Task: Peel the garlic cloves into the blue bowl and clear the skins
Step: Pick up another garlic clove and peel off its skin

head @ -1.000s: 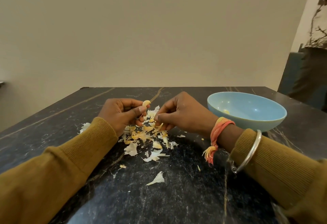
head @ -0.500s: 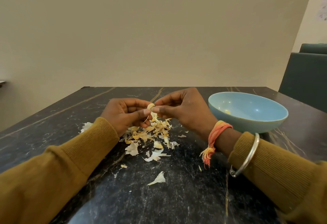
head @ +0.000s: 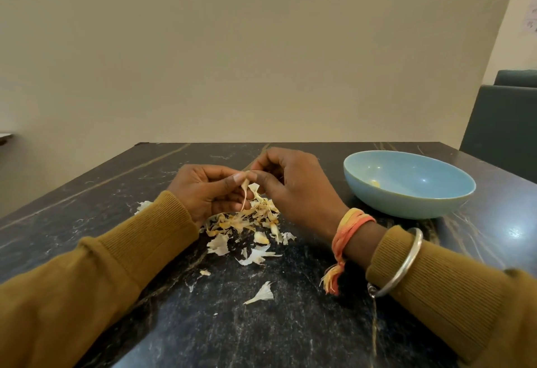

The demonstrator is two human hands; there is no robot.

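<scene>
Together, left hand [head: 203, 190] and right hand [head: 296, 187] pinch one garlic clove [head: 245, 184] in tight grip.

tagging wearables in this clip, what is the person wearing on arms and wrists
The left sleeve and right sleeve are mustard-brown ribbed knit. The right wrist wears an orange and yellow thread band with a frayed tassel; a plain silver bangle sits over that cuff. No rings show on the left hand or right hand.
</scene>
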